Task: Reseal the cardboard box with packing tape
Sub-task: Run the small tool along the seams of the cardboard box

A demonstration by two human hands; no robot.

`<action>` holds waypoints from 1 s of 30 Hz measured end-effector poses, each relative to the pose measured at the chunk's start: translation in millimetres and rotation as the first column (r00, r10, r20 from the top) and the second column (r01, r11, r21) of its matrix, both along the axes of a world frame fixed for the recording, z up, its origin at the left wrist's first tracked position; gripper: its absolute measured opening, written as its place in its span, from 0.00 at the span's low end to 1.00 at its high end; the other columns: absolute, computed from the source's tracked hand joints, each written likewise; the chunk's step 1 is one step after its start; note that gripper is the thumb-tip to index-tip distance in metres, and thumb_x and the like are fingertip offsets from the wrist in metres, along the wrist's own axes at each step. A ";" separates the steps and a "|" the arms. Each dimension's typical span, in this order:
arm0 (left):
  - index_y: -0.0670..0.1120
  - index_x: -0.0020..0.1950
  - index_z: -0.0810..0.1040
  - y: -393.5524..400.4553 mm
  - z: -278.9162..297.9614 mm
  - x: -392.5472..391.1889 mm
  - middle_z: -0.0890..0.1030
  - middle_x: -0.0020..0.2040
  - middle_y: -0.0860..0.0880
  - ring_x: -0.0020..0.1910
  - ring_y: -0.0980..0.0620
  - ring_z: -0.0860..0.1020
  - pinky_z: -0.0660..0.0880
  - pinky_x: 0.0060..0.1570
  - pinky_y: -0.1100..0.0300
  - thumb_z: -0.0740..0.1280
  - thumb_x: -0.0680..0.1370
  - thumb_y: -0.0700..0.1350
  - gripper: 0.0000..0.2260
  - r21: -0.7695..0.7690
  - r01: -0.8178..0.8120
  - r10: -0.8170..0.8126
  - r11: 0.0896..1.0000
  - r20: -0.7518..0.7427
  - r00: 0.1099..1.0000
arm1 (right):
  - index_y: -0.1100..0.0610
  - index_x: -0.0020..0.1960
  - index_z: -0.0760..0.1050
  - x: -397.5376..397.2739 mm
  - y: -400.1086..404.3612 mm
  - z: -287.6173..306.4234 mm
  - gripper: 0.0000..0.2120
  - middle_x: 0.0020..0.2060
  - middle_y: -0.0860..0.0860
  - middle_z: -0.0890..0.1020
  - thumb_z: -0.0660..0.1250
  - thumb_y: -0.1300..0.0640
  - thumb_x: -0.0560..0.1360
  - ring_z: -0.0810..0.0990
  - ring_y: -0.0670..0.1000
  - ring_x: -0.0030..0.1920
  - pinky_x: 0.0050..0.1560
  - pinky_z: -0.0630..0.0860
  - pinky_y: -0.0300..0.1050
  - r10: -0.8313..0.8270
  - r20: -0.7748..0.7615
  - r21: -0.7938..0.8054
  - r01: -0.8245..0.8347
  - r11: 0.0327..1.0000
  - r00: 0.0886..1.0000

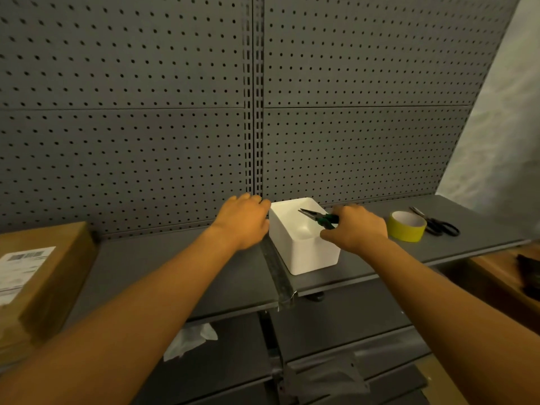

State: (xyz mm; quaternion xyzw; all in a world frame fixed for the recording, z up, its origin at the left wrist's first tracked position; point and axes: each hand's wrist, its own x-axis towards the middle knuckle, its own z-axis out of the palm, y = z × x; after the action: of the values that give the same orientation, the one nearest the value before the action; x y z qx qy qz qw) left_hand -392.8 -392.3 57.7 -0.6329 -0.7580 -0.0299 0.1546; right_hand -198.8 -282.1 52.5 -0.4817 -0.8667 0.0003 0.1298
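Cardboard box (41, 276) at the far left of the grey shelf (163, 267), tilted, with a white printed label (20, 267) on its top face; well apart from both hands. Roll of yellow packing tape (406, 225) flat on the same shelf toward the right, just beside black-handled scissors (438, 223), which lay closed against the back edge. Between box and tape, at the shelf's middle seam, stood an open white bin (304, 238). Right hand (355, 228) clenched round the green-and-black handles of long-nose pliers (317, 218), dark tips pointed left over the bin's open mouth. Left hand (242, 220) set against the bin's left wall near the back corner, palm down, fingers bent over toward the rim; whether gripping or only touching could not be told. Behind everything, a grey pegboard wall (146, 97) split by a slotted upright. Below, lower grey shelves with a scrap of crumpled clear plastic (190, 340). At the far right, a wooden surface (502, 276) with something dark on it.
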 end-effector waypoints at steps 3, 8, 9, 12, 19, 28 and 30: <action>0.46 0.68 0.68 1.6 -3.0 -1.4 0.74 0.61 0.46 0.61 0.46 0.70 0.67 0.59 0.52 0.56 0.81 0.50 0.17 -0.024 -0.008 0.008 1.000 0.004 1.000 | 0.49 0.54 0.77 -1.1 3.3 -1.0 0.16 0.45 0.50 0.78 0.67 0.43 0.70 0.76 0.52 0.43 0.39 0.72 0.42 0.001 -0.009 0.000 -0.001 1.000 1.000; 0.46 0.66 0.69 -3.6 -4.4 -6.4 0.74 0.61 0.46 0.61 0.46 0.71 0.67 0.60 0.51 0.56 0.81 0.50 0.16 -0.035 -0.020 0.020 0.999 -0.011 1.000 | 0.50 0.55 0.77 -5.8 4.2 -5.4 0.17 0.47 0.50 0.79 0.67 0.42 0.70 0.77 0.52 0.43 0.37 0.71 0.41 0.005 -0.051 -0.002 -0.005 1.000 0.999; 0.46 0.67 0.69 -6.4 -4.1 -7.9 0.74 0.61 0.46 0.61 0.46 0.71 0.67 0.60 0.51 0.56 0.81 0.50 0.16 -0.035 -0.028 0.028 0.999 -0.012 1.000 | 0.50 0.55 0.77 -7.9 3.4 -6.2 0.17 0.47 0.50 0.79 0.67 0.42 0.70 0.77 0.52 0.43 0.37 0.71 0.41 0.010 -0.062 0.001 -0.010 1.000 0.998; 0.46 0.67 0.68 -15.9 -2.6 -12.6 0.74 0.61 0.46 0.62 0.46 0.71 0.67 0.61 0.52 0.56 0.81 0.50 0.16 -0.035 -0.057 0.057 0.998 -0.017 0.998 | 0.50 0.59 0.76 -15.3 -1.3 -6.4 0.20 0.51 0.51 0.78 0.66 0.42 0.71 0.77 0.53 0.46 0.41 0.74 0.43 0.032 -0.083 0.016 -0.031 0.999 0.996; 0.45 0.69 0.66 -48.9 7.7 -24.7 0.73 0.64 0.45 0.64 0.45 0.70 0.66 0.62 0.51 0.55 0.82 0.51 0.18 -0.022 -0.165 0.164 0.986 -0.043 0.985 | 0.54 0.64 0.71 -42.2 -17.8 1.4 0.21 0.57 0.55 0.76 0.59 0.44 0.76 0.75 0.57 0.55 0.47 0.72 0.48 0.131 -0.120 0.027 -0.128 0.991 0.984; 0.46 0.70 0.66 -112.7 23.8 -52.7 0.73 0.64 0.46 0.63 0.46 0.70 0.67 0.62 0.51 0.55 0.82 0.52 0.18 0.038 -0.271 0.272 0.962 -0.057 0.960 | 0.54 0.61 0.72 -87.4 -66.1 14.2 0.21 0.55 0.55 0.76 0.61 0.41 0.75 0.76 0.57 0.52 0.44 0.73 0.46 0.276 -0.133 0.030 -0.275 0.961 0.952; 0.46 0.69 0.67 -128.7 28.3 -63.0 0.74 0.63 0.46 0.63 0.46 0.70 0.67 0.61 0.51 0.55 0.82 0.52 0.18 0.055 -0.285 0.288 0.957 -0.052 0.956 | 0.54 0.60 0.72 -99.7 -79.9 18.4 0.21 0.54 0.54 0.77 0.62 0.41 0.74 0.76 0.56 0.51 0.45 0.74 0.48 0.290 -0.126 0.025 -0.290 0.957 0.949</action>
State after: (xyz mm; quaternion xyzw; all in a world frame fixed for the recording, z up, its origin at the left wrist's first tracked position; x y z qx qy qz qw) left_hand -455.8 -520.9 86.0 -0.5132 -0.8359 -0.0061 0.1947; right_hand -298.5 -362.0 70.9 -0.3476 -0.9179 0.0474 0.1854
